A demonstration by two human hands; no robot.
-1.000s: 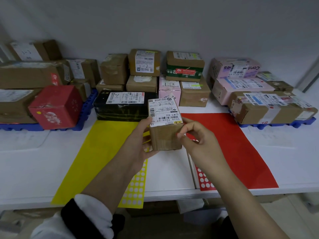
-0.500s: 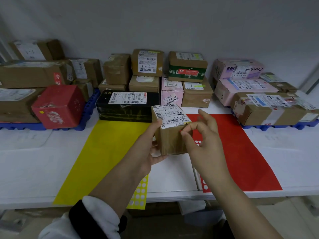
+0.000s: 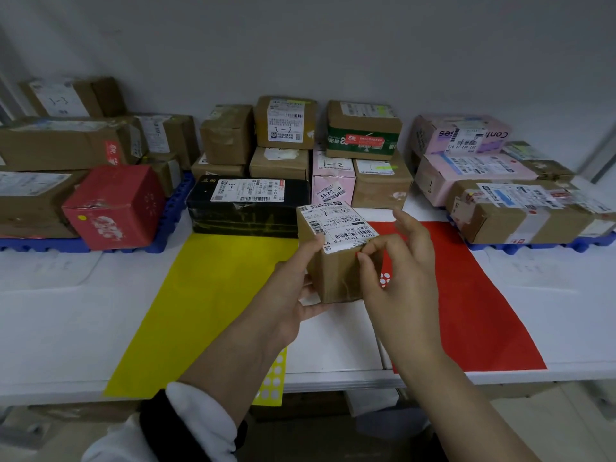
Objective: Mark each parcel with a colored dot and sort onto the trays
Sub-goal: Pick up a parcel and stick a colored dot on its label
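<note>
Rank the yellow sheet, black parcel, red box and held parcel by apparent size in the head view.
1. yellow sheet, clearly the largest.
2. black parcel and red box, which look alike.
Unranked: held parcel. It looks similar in size, but it is nearest the camera.

A white table (image 3: 50,328) runs from nine to three o'clock, meeting a plain grey wall (image 3: 300,45) at twelve. Flat on it at nine o'clock lies a pale sheet (image 3: 50,268) with faint writing, and at six o'clock, below its front edge, a dim floor (image 3: 316,438) shows.
</note>
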